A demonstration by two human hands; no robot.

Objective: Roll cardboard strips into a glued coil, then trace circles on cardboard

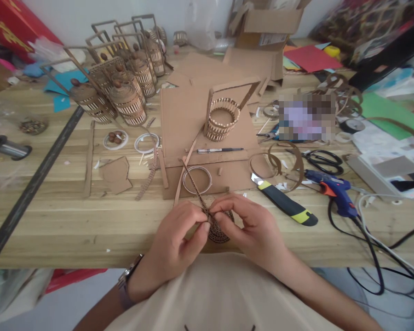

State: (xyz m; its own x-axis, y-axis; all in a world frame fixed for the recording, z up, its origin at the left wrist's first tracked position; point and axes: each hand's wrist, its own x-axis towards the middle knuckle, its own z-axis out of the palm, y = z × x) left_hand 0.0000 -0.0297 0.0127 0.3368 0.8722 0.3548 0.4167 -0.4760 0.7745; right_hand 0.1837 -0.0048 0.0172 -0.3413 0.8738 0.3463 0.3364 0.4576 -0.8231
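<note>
At the table's front edge, a coil of corrugated cardboard strip [219, 232] lies between my two hands. Its loose end [195, 184] sticks up and away to the left. My left hand [181, 236] pinches the strip where it meets the coil. With thumb and forefinger, my right hand [250, 225] grips the coil at its upper edge, close to the left fingertips. Just beyond are a white ring [197, 179] and a pen [221, 150] on a cardboard sheet [179, 119]. A small basket with a tall handle [222, 120] stands on that sheet.
Right of my hands lie a utility knife [286, 202] with its blade out, a blue glue gun [341, 191] with cables, and black scissors [322, 162]. Several lidded baskets [127, 103] stand at the back left. A long dark ruler [37, 181] crosses the left side.
</note>
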